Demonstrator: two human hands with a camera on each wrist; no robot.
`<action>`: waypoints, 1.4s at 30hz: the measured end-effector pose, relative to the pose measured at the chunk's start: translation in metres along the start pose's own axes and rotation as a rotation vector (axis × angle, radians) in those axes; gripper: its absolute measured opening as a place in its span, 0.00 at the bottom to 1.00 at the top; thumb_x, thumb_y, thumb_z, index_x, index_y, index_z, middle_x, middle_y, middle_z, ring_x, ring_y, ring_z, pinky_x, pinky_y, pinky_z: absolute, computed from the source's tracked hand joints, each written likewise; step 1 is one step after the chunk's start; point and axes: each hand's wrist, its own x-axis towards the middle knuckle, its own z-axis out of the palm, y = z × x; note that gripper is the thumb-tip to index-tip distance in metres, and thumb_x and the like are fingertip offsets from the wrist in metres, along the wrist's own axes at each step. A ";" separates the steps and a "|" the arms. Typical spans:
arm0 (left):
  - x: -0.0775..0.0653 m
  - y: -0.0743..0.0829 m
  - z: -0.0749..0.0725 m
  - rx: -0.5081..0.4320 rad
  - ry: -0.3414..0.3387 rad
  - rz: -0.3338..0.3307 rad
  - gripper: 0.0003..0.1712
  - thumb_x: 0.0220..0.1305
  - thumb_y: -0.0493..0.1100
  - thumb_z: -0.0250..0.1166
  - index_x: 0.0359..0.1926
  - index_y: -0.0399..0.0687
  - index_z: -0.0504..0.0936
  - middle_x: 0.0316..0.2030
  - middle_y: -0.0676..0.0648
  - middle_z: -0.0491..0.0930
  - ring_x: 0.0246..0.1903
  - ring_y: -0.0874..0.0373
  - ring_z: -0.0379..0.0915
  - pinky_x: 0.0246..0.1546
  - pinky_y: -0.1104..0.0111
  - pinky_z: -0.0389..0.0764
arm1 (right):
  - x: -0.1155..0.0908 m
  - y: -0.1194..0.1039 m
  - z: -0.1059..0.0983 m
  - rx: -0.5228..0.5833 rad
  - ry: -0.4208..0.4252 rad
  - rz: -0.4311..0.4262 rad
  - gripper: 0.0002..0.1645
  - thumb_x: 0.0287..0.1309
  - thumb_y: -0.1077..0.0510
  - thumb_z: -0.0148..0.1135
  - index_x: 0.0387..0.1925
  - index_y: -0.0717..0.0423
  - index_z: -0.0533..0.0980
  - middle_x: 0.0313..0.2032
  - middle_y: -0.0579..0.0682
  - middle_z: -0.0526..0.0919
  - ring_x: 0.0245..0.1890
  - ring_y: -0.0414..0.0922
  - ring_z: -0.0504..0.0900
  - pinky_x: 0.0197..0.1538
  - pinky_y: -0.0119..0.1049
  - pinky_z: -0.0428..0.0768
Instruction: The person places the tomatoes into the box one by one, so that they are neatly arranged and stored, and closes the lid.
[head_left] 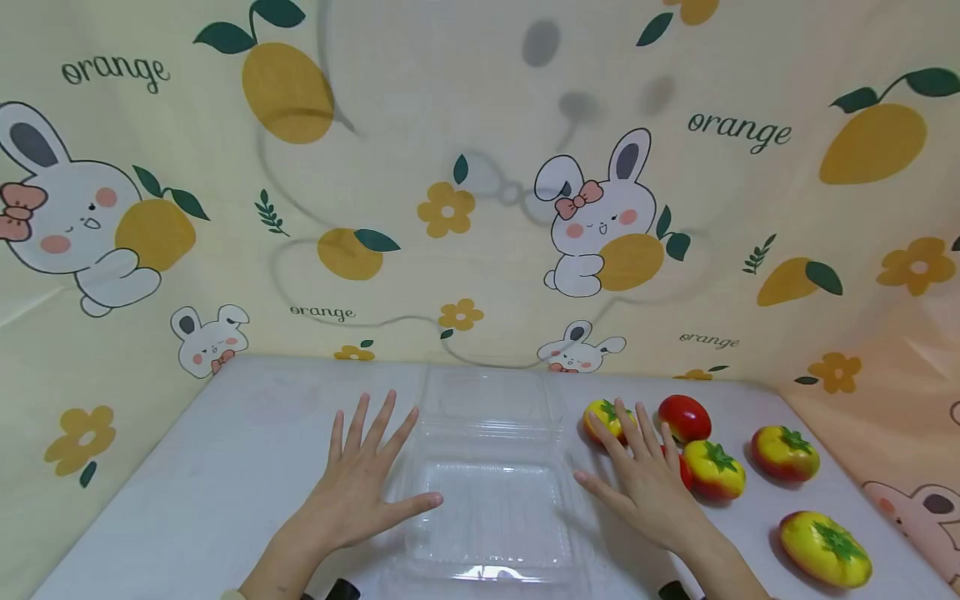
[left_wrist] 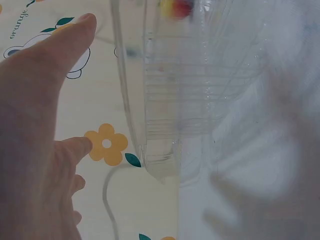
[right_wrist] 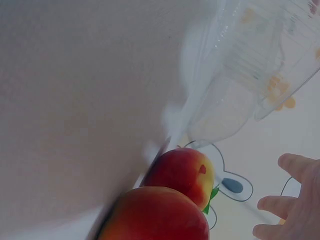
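A clear plastic clamshell box [head_left: 491, 512] lies with its lid raised [head_left: 487, 400] at the table's middle. My left hand [head_left: 356, 492] is held over its left side, fingers spread and holding nothing. On the other side my right hand [head_left: 645, 483] is spread too, in front of several fruits that look like persimmons. One yellow fruit [head_left: 606, 421] and a red fruit [head_left: 682, 471] are partly hidden behind its fingers. In the right wrist view, two red fruits [right_wrist: 182, 172] lie apart from the fingers [right_wrist: 280, 205]. The left wrist view shows my left thumb [left_wrist: 75, 37] beside the clear box [left_wrist: 200, 90].
Further fruits lie at the right: a red one [head_left: 684, 418], a yellow-red one with a green top [head_left: 714, 471], another [head_left: 785, 454] and a yellow one [head_left: 825, 548] near the front. A printed cloth [head_left: 480, 108] hangs behind the white table [head_left: 202, 492].
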 end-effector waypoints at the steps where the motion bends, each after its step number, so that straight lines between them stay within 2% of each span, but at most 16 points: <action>1: 0.000 0.000 0.000 0.001 0.000 -0.001 0.57 0.51 0.80 0.54 0.75 0.60 0.50 0.76 0.45 0.37 0.74 0.42 0.20 0.69 0.47 0.16 | 0.000 0.000 0.000 0.002 -0.003 0.001 0.48 0.55 0.27 0.54 0.72 0.44 0.58 0.75 0.59 0.43 0.74 0.63 0.34 0.69 0.59 0.18; 10: 0.000 -0.002 0.002 -0.018 0.001 0.004 0.56 0.52 0.79 0.55 0.75 0.60 0.50 0.76 0.45 0.36 0.74 0.41 0.20 0.69 0.46 0.18 | 0.000 0.003 -0.002 -0.004 -0.003 -0.001 0.48 0.55 0.28 0.55 0.72 0.45 0.58 0.75 0.60 0.43 0.74 0.63 0.34 0.69 0.60 0.19; 21: -0.002 -0.002 0.004 -0.081 -0.041 -0.001 0.58 0.50 0.80 0.55 0.75 0.56 0.51 0.76 0.46 0.36 0.74 0.40 0.23 0.69 0.41 0.26 | -0.003 0.012 -0.007 0.001 -0.008 0.013 0.49 0.56 0.28 0.54 0.72 0.47 0.58 0.74 0.62 0.45 0.74 0.63 0.34 0.69 0.61 0.21; 29: -0.006 0.000 0.004 -0.145 -0.095 0.043 0.62 0.47 0.80 0.57 0.75 0.54 0.50 0.76 0.45 0.38 0.74 0.41 0.29 0.68 0.37 0.33 | -0.008 0.020 -0.011 0.015 -0.001 0.049 0.51 0.55 0.27 0.54 0.71 0.54 0.60 0.73 0.66 0.46 0.73 0.64 0.36 0.70 0.65 0.28; 34: -0.010 -0.001 0.006 -0.158 -0.105 0.082 0.66 0.42 0.82 0.59 0.75 0.53 0.50 0.76 0.44 0.38 0.75 0.42 0.31 0.68 0.38 0.36 | -0.013 0.029 -0.010 0.023 0.017 0.058 0.51 0.54 0.28 0.56 0.71 0.51 0.60 0.72 0.67 0.48 0.72 0.65 0.40 0.69 0.69 0.34; 42: -0.013 -0.002 0.010 -0.191 -0.147 0.111 0.69 0.39 0.83 0.61 0.76 0.53 0.48 0.76 0.45 0.37 0.75 0.42 0.32 0.69 0.40 0.36 | -0.019 0.037 -0.008 0.015 0.028 0.042 0.51 0.52 0.30 0.60 0.71 0.51 0.60 0.72 0.67 0.49 0.71 0.68 0.44 0.69 0.68 0.38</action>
